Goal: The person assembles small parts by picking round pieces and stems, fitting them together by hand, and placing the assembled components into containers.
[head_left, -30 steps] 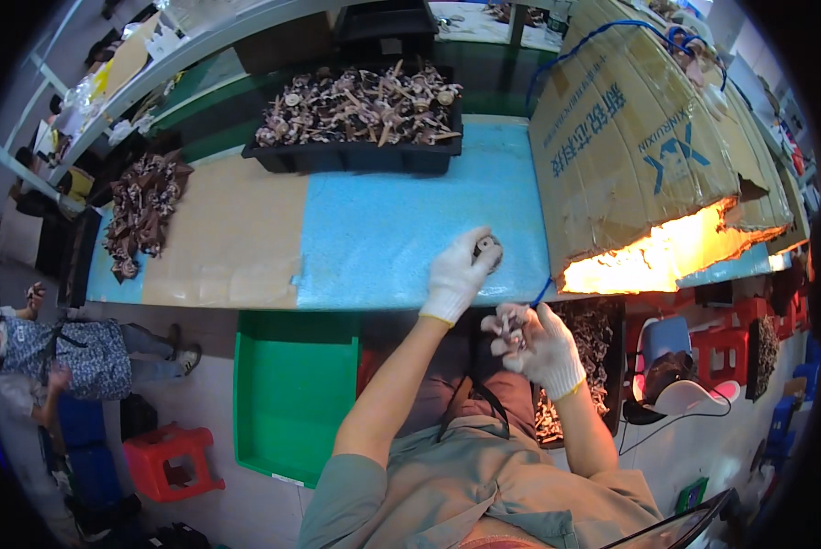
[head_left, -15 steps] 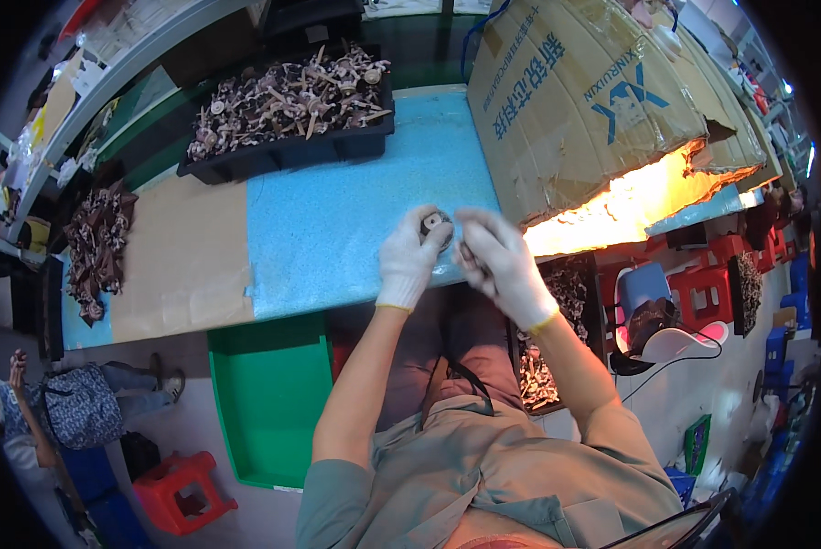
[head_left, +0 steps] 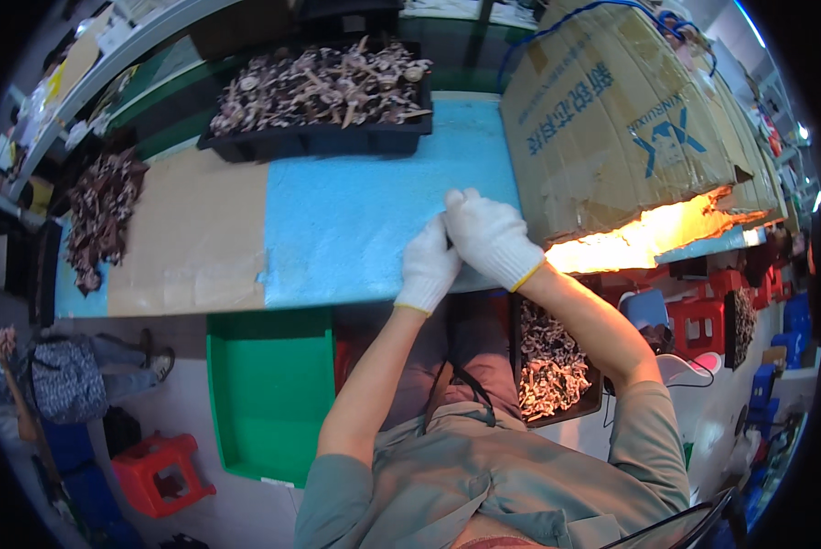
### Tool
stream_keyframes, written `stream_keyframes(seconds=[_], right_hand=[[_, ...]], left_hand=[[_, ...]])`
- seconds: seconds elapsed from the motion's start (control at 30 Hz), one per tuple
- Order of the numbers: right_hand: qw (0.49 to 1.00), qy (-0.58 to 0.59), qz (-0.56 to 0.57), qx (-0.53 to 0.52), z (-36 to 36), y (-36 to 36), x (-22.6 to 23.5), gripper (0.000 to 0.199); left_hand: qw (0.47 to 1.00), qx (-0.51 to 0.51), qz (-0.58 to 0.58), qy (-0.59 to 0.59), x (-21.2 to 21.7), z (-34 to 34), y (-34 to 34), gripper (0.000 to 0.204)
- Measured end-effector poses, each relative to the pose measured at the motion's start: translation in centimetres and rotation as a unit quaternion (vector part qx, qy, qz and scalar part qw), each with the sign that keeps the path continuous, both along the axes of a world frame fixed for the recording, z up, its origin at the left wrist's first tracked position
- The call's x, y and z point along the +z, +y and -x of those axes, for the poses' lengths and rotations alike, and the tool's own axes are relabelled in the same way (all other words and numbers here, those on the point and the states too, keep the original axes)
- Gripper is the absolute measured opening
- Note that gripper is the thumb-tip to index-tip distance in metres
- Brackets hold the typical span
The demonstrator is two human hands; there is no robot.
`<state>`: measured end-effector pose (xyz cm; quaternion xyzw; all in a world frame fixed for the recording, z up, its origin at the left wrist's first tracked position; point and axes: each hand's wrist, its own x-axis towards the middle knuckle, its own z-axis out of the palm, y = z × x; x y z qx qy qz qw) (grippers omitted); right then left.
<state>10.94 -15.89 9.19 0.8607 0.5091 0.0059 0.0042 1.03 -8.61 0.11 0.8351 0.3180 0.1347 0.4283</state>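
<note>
We see the bench [head_left: 355, 229] running across the upper half of the view, its top covered by a blue foam mat [head_left: 355, 220] in the middle and a tan cardboard sheet [head_left: 186, 238] toward the left end. A big cardboard box [head_left: 611, 128] lies on the bench's right end, its open flaps lit orange from within along the near edge. At the far edge of the bench sits a black tray [head_left: 319, 137] heaped with brownish, pronged metal parts [head_left: 328, 87]. A second loose heap of the same parts [head_left: 99, 210] lies at the bench's left end. Below the near edge, on the floor, stands a green bin [head_left: 268, 393], and left of it a small red stool [head_left: 159, 471]. Beside our right thigh another dark tray holds more parts [head_left: 552, 371].

Our two gloved hands meet at the near edge of the bench, over the blue mat's near right corner, just left of the box. The right hand [head_left: 491, 236] is curled closed and lies partly over the left hand [head_left: 429, 265], which is also closed, fingers folded up against it. Whatever they grip between them is hidden by the white gloves, so we cannot tell what it is.
</note>
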Motion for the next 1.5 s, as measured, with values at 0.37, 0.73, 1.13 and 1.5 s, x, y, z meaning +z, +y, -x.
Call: stream_keyframes(seconds=[0.37,0.73,1.13,1.5], right_hand=[[0.996,-0.024,0.003,0.081,-0.8,-0.5,-1.7,0.014],[0.998,0.019,-0.017,0.063,-0.6,-1.0,-3.3,0.023],[0.99,0.061,-0.102,0.069,-1.4,-1.2,-2.3,0.032],[0.952,0.024,-0.271,0.139,1.2,-4.3,-0.5,0.022]], left_hand=[[0.877,0.015,0.332,-0.347,3.4,-3.4,0.4,0.04],[0.833,0.031,0.381,-0.4,1.5,-2.9,-0.7,0.032],[0.905,0.017,0.26,-0.337,2.4,-3.4,0.6,0.043],[0.781,-0.076,0.566,-0.253,3.8,3.2,0.1,0.043]])
